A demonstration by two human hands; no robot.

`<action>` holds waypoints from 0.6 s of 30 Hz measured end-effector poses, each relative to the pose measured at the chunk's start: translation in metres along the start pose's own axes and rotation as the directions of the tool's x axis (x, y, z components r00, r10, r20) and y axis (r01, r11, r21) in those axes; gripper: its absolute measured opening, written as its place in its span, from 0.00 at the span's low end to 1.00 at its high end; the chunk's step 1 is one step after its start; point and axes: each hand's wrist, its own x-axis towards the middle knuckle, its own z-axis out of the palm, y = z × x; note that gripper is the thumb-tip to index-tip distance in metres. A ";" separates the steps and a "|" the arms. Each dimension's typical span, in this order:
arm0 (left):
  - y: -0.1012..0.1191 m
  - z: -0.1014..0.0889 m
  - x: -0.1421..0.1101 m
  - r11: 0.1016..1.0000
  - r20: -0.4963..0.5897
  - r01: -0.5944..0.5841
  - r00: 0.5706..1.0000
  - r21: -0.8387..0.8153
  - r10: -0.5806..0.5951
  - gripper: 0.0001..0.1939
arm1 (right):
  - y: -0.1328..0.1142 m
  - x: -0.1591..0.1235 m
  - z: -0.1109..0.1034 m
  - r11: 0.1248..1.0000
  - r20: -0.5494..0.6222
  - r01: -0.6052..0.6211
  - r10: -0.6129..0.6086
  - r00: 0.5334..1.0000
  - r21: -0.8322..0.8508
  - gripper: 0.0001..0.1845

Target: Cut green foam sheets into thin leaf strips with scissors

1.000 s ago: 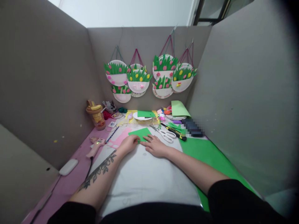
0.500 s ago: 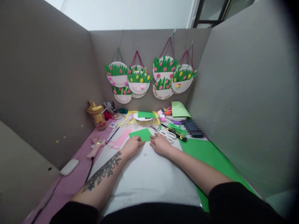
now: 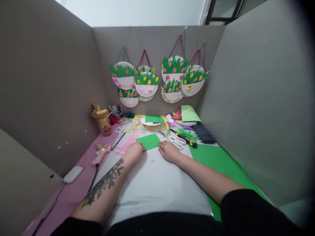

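A rectangular piece of green paper point(image 3: 149, 141) lies on the white sheet point(image 3: 157, 183) before me. My left hand point(image 3: 134, 152) is closed at its lower left edge, thumb and fingertips together on the paper. At the right edge, my right hand point(image 3: 168, 150) has its fingers curled against the paper's side; the fingertips are partly hidden. White-handled scissors point(image 3: 177, 140) lie just beyond my right hand, blades pointing left. Pink paper point(image 3: 128, 144) with cut-out holes sits beyond my left hand.
A pink glue gun point(image 3: 102, 154) and a lidded cup point(image 3: 102, 123) stand left. A black-and-yellow cutter point(image 3: 188, 141), a blurred dark device point(image 3: 204, 133) and a large green sheet point(image 3: 221, 164) are right. Paper-plate flower crafts point(image 3: 146, 80) hang on the grey back partition point(image 3: 105, 52).
My left hand has slid left along the green paper's near edge, toward its corner. My right hand stays at the right edge. The view has shifted slightly.
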 end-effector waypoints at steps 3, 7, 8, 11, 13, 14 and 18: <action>0.004 -0.001 0.000 0.999 -0.007 0.039 0.999 -0.002 -0.039 0.15 | 0.005 -0.002 0.004 0.995 -0.048 0.053 -0.049 0.998 0.086 0.14; 0.004 -0.003 0.000 0.994 -0.002 0.106 0.994 0.007 -0.106 0.16 | 0.010 -0.002 0.011 0.972 -0.092 0.135 -0.119 0.989 0.193 0.18; 0.002 -0.003 0.000 0.992 -0.003 0.124 0.992 0.011 -0.124 0.16 | 0.011 -0.001 0.012 0.967 -0.089 0.150 -0.134 0.987 0.207 0.19; -0.005 -0.003 0.001 0.987 0.001 0.162 0.987 0.019 -0.162 0.17 | 0.011 0.003 0.014 0.965 -0.034 0.160 -0.156 0.987 0.206 0.22; -0.008 -0.002 0.001 0.987 0.002 0.158 0.987 0.008 -0.159 0.17 | 0.010 0.005 0.013 0.976 0.011 0.128 -0.132 0.991 0.177 0.23; -0.008 -0.002 0.001 0.990 0.001 0.143 0.990 -0.002 -0.143 0.17 | 0.010 0.006 0.013 0.982 0.027 0.106 -0.112 0.993 0.157 0.23; -0.005 0.001 0.001 1.000 -0.005 0.018 1.000 -0.006 -0.018 0.17 | 0.007 0.008 0.009 0.994 0.042 0.049 -0.053 0.998 0.102 0.23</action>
